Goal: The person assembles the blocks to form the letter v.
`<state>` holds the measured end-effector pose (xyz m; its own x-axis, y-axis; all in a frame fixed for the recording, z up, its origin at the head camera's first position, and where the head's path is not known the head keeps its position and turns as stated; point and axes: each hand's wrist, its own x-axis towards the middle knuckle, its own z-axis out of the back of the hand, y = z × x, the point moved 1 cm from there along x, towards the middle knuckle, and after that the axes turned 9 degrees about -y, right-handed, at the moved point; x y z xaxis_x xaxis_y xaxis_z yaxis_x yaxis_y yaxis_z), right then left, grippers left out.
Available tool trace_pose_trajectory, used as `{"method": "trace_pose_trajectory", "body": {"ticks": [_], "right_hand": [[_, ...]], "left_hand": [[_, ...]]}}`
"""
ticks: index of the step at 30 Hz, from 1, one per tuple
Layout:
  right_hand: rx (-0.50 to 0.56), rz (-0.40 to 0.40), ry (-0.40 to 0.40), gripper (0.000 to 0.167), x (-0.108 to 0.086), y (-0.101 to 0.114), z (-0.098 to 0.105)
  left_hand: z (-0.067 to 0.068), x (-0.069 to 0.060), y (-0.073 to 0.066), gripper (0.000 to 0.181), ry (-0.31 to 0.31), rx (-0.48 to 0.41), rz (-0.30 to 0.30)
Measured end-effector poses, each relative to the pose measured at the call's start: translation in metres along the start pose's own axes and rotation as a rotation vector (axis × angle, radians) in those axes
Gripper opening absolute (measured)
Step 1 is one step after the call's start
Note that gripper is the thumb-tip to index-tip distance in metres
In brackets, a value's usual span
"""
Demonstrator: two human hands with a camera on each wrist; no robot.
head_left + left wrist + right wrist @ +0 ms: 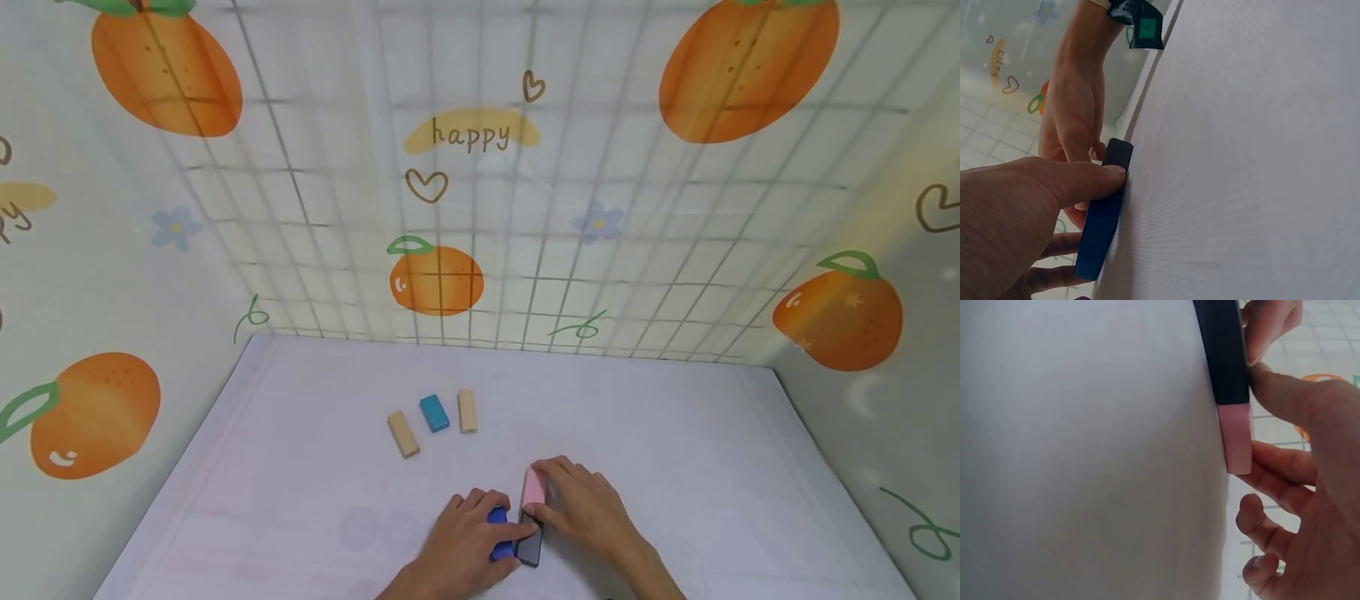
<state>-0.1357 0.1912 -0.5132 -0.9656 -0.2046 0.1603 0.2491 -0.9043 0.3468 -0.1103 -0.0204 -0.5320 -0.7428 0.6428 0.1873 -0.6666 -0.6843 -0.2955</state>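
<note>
My left hand [463,540] grips a dark blue block [502,550] on the white table, and its index finger reaches across to a black block [529,550] standing close beside the blue one. My right hand [592,510] pinches a pink block [535,488] between thumb and fingers. That pink block lies end to end with the black one, as the right wrist view shows with the pink end [1237,437] against the black side [1227,359]. Seen from the left wrist, the thumb lies over the blue block [1101,228], which hides part of the row.
Farther back on the table [637,433] lie a natural wood block [403,435], a teal block [434,413] and a second wood block [467,412], set apart from one another. Behind the table hangs a patterned curtain [337,250] over a wire grid; similar cloth flanks both sides.
</note>
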Motion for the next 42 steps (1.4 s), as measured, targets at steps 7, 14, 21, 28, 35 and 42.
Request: {"method": "trace_pose_trajectory", "body": {"ticks": [7,14,21,28,35,42], "right_hand": [[0.004,0.007,0.013,0.058,0.001,0.001,0.005],[0.023,0.017,0.015,0.064,0.009,-0.002,0.013],[0.077,0.052,-0.017,0.064,0.021,-0.006,0.021],[0.169,0.066,-0.009,0.067,0.035,-0.008,0.027],[0.202,0.062,0.015,0.082,0.046,-0.011,0.030],[0.216,0.084,0.030,0.091,0.057,-0.010,0.030]], "left_hand": [[-0.001,0.001,0.000,0.047,-0.005,0.007,-0.002],[0.003,0.002,-0.002,0.045,0.007,0.014,0.004],[0.005,0.003,-0.003,0.046,0.030,0.003,0.027],[0.003,0.002,-0.003,0.046,0.029,0.000,0.031],[0.002,0.001,-0.003,0.046,0.022,0.002,0.023],[0.001,0.001,-0.002,0.047,0.043,-0.008,0.042]]}}
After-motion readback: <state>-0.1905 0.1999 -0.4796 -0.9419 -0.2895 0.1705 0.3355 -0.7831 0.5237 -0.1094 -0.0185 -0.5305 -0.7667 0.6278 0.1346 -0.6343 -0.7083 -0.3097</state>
